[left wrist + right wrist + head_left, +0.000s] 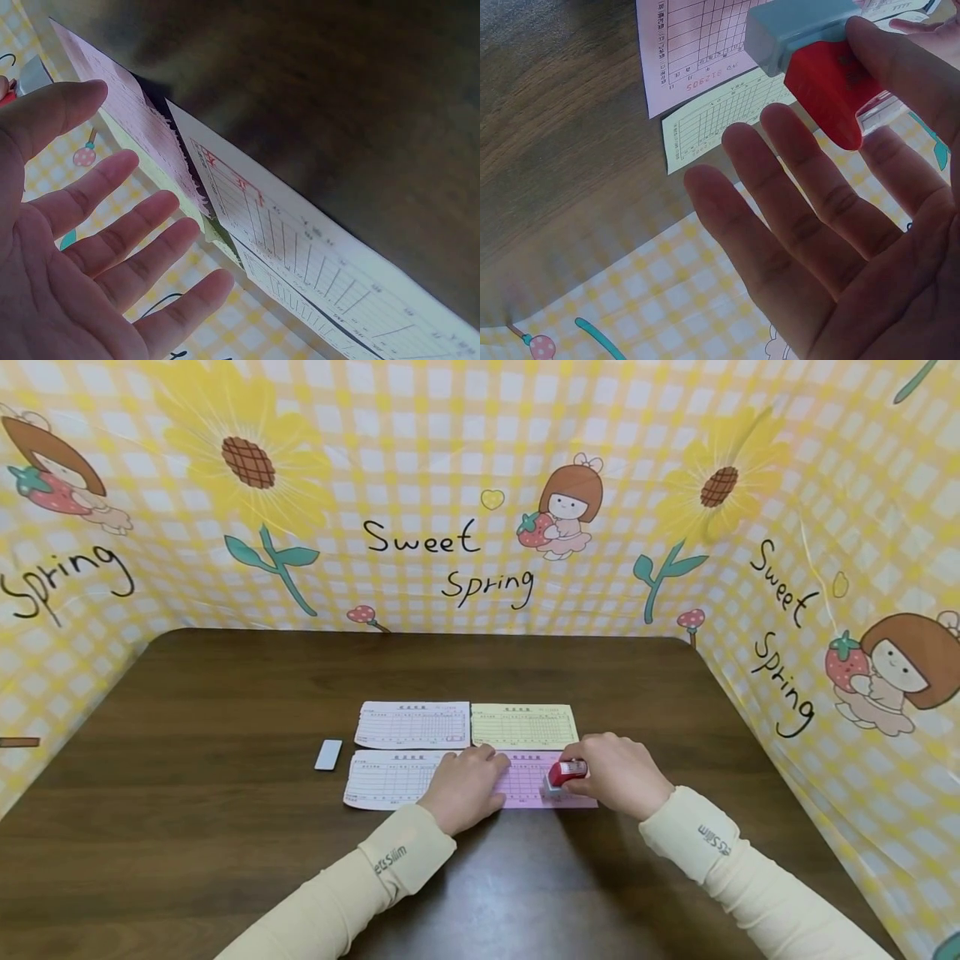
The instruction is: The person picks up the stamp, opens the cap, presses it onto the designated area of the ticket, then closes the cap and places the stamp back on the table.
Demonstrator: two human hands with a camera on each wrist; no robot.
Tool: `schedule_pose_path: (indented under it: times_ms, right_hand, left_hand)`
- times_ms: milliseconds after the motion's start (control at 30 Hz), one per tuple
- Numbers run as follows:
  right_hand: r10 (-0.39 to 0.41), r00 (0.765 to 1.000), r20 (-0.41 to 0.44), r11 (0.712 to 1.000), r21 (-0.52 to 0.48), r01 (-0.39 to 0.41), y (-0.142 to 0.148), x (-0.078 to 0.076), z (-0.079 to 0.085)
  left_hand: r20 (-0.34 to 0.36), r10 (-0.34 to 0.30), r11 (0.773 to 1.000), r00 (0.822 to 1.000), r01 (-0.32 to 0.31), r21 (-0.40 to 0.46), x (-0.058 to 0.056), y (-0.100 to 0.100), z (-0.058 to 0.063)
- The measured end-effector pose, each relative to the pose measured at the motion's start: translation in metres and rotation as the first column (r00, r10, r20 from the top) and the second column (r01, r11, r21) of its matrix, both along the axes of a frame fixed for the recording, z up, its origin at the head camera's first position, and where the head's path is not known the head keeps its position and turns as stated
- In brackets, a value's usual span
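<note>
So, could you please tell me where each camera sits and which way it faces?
Head: on the head, facing forward and down at paper forms; left hand, right hand and sleeves show.
Left wrist: worn there, facing the forms past the left palm.
Right wrist: worn there, facing the red stamp past the right palm.
Shared: head and right wrist show the pink form.

A brown wooden table [187, 843] has round back corners. Behind it and on both sides hangs a yellow and white checked cloth [427, 435] with big yellow flowers [249, 462], cartoon girls [572, 497] hugging strawberries [533, 531], and the words "Sweet Spring" [422, 537]. Light [483, 881] shines on the table.
</note>
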State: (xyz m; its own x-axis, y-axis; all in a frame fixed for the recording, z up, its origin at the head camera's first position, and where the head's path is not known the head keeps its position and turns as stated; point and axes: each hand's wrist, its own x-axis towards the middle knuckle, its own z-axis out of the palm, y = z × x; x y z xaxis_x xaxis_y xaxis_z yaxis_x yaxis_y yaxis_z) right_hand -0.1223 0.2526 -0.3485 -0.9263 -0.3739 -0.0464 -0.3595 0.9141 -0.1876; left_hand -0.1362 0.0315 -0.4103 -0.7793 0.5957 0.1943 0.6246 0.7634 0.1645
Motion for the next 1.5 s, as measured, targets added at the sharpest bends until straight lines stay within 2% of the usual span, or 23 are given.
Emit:
schedule_pose_path:
  times_ms: [800, 1100, 1500]
  right_hand:
    - [0.006, 1.000, 0.008, 1.000, -0.009, -0.006, 0.010, 0.001, -0.006]
    - [-0.032, 0.999, 0.040, 0.999, -0.008, 0.033, 0.013, -0.001, -0.007]
    - [-0.041, 0.998, 0.041, 0.999, -0.009, 0.041, 0.018, 0.000, -0.009]
  left_hand:
    - [0.024, 0.004, 1.000, 1.000, -0.004, -0.010, -0.004, 0.007, -0.003]
    - [0.037, 0.012, 0.999, 0.999, -0.011, -0.030, -0.005, 0.010, -0.003]
    - [0.036, 0.023, 0.998, 0.999, -0.021, -0.057, -0.005, 0.014, -0.003]
